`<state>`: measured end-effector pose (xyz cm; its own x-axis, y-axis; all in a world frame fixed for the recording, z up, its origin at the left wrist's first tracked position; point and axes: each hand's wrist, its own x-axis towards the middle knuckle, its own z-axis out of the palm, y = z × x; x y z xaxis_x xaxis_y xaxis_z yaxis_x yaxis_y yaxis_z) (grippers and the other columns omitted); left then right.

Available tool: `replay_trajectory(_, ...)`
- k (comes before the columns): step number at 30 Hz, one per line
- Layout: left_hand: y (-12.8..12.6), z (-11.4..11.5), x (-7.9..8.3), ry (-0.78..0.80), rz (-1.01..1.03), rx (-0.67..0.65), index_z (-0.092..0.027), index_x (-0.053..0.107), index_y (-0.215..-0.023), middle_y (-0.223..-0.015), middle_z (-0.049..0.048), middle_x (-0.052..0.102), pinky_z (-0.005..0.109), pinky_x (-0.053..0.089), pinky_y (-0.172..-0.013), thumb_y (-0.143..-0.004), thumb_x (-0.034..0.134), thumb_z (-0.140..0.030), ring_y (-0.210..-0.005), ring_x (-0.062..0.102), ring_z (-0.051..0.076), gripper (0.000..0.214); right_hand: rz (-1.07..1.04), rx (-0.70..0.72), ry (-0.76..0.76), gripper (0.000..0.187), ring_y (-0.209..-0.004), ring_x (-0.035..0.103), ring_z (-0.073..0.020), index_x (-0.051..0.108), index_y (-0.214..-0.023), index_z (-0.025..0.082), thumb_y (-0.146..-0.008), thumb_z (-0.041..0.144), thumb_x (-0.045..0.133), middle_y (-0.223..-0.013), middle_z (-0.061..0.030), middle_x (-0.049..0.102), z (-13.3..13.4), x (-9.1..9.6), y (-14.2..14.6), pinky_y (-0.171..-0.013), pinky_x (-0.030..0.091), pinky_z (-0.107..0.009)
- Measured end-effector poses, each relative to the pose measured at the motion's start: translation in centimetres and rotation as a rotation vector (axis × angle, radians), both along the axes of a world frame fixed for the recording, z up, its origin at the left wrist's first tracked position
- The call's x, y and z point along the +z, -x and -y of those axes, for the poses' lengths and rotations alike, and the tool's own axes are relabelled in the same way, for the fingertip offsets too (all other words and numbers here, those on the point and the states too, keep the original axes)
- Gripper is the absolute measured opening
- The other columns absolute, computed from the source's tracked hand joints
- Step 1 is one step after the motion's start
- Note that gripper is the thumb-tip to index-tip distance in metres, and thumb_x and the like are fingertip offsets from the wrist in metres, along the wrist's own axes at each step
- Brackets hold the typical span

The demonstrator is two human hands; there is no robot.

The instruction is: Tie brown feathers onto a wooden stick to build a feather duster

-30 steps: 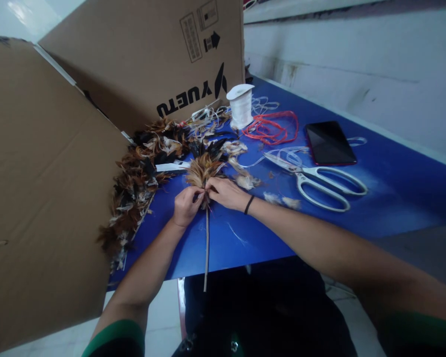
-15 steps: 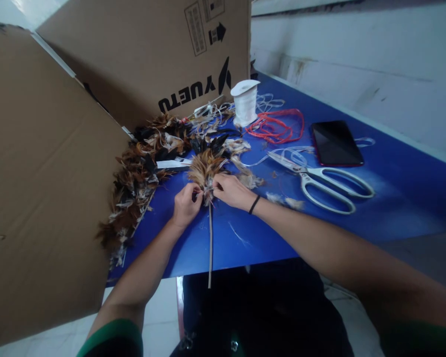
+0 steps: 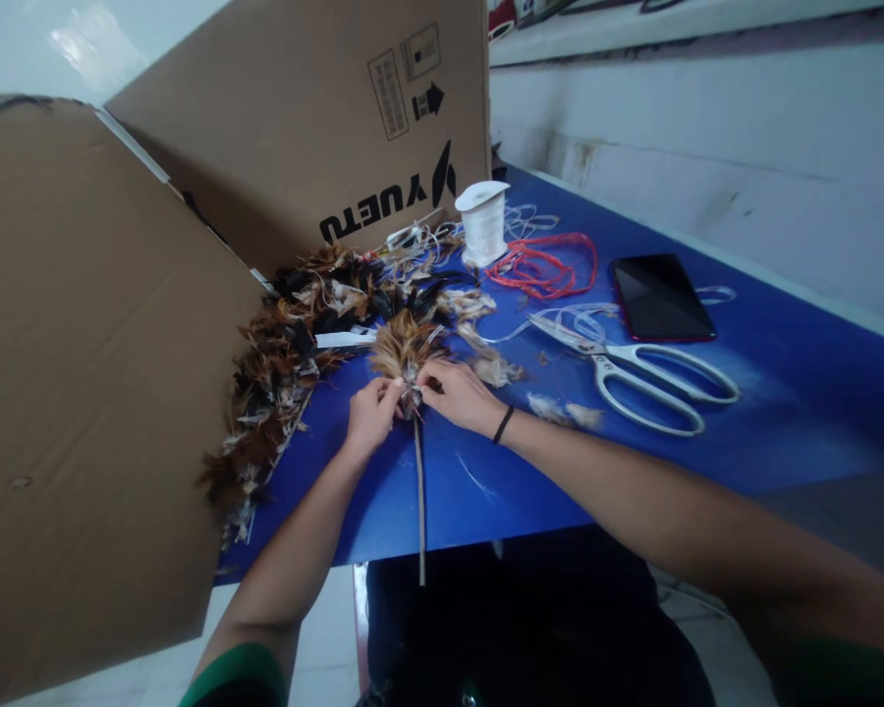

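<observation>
Both hands meet at the middle of the blue table, and right there between them sits the feather bundle, its brown plumes fanning out toward the far side. The left hand has thumb and fingers pinched together on the bundle's pale base, from the left; the right hand, a dark band at its wrist, nips the same spot from the right, fingertips closed tight. Whether a fine thread runs between those fingertips is too small to tell. Below the grip, a thin stick runs straight to the near side, its end jutting past the table edge. Just left of the bundle's plumes there's a white strip, and beyond it a long heap of dark and brown feathers lies along the cardboard. Over to the right, the scissors lie with blades pointing left, a black phone just beyond them. Farther back, a white spool stands upright beside a loose tangle of red string.
</observation>
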<state>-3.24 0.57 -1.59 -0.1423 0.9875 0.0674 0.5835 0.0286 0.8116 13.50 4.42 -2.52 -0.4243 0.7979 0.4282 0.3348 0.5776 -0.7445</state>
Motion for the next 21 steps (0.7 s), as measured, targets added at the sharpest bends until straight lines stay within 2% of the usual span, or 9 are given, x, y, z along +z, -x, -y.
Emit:
replay_trajectory(4, -0.4, 0.1, -0.1, -0.002, 0.227, 0.051, -0.017, 0.051, -0.077, -0.052, -0.0039, 0.057, 0.016, 0.031, -0.033, -0.068, 0.067, -0.045, -0.035, 0.046, 0.007, 0.033, -0.042, 0.049, -0.020, 0.011, -0.070, 0.052, -0.0116, 0.056, -0.074, 0.017, -0.075, 0.007, 0.051, -0.073, 0.0001, 0.058, 0.6, 0.1, 0.4, -0.067, 0.038, -0.023)
replay_trajectory(8, -0.9, 0.4, 0.6, -0.019, 0.574, 0.044, -0.017, 0.045, -0.077, -0.057, -0.0034, 0.059, 0.019, 0.045, -0.045, -0.062, 0.075, -0.034, -0.047, 0.056, 0.009, 0.037, -0.089, 0.092, -0.063, 0.007, -0.070, 0.054, -0.0113, 0.058, -0.076, 0.018, -0.078, 0.012, 0.053, -0.074, 0.0007, 0.059, 1.0, 0.9, 0.1, -0.067, 0.041, -0.023)
replay_trajectory(11, -1.2, 0.7, 1.5, 0.062, 0.747, -0.008, -0.018, 0.044, -0.081, -0.063, -0.0016, 0.062, 0.025, 0.051, -0.051, -0.061, 0.075, -0.032, -0.053, 0.062, 0.013, 0.039, -0.181, -0.028, -0.153, 0.007, -0.072, 0.055, -0.0123, 0.059, -0.081, 0.018, -0.083, 0.017, 0.052, -0.078, -0.0010, 0.059, 0.6, 2.1, -1.1, -0.068, 0.043, -0.024)
replay_trajectory(15, -1.4, 1.1, 2.2, 0.134, 0.796, -0.072, -0.018, 0.043, -0.081, -0.066, -0.0002, 0.063, 0.026, 0.053, -0.052, -0.064, 0.073, -0.030, -0.054, 0.062, 0.013, 0.037, -0.218, -0.238, -0.348, 0.019, -0.089, 0.055, -0.0164, 0.061, -0.093, 0.019, -0.085, 0.012, 0.045, -0.094, -0.0060, 0.058, -0.6, 3.2, -2.8, -0.082, 0.044, -0.030)
replay_trajectory(18, -1.3, 1.1, 2.2, 0.145, 0.811, -0.074, -0.018, 0.043, -0.081, -0.066, 0.0000, 0.063, 0.024, 0.052, -0.049, -0.065, 0.072, -0.028, -0.051, 0.060, 0.011, 0.035, -0.107, -0.240, -0.403, 0.025, -0.097, 0.053, -0.0181, 0.062, -0.100, 0.020, -0.084, 0.010, 0.046, -0.100, -0.0070, 0.057, -1.3, 3.0, -3.6, -0.086, 0.044, -0.032)
replay_trajectory(21, -1.2, 1.1, 1.9, 0.133, 0.823, -0.056, -0.018, 0.043, -0.082, -0.066, -0.0003, 0.062, 0.022, 0.050, -0.047, -0.066, 0.070, -0.027, -0.050, 0.058, 0.010, 0.032, 0.026, -0.216, -0.385, 0.020, -0.090, 0.054, -0.0189, 0.065, -0.095, 0.020, -0.085, 0.014, 0.048, -0.091, -0.0064, 0.061, -1.7, 2.6, -3.8, -0.082, 0.044, -0.033)
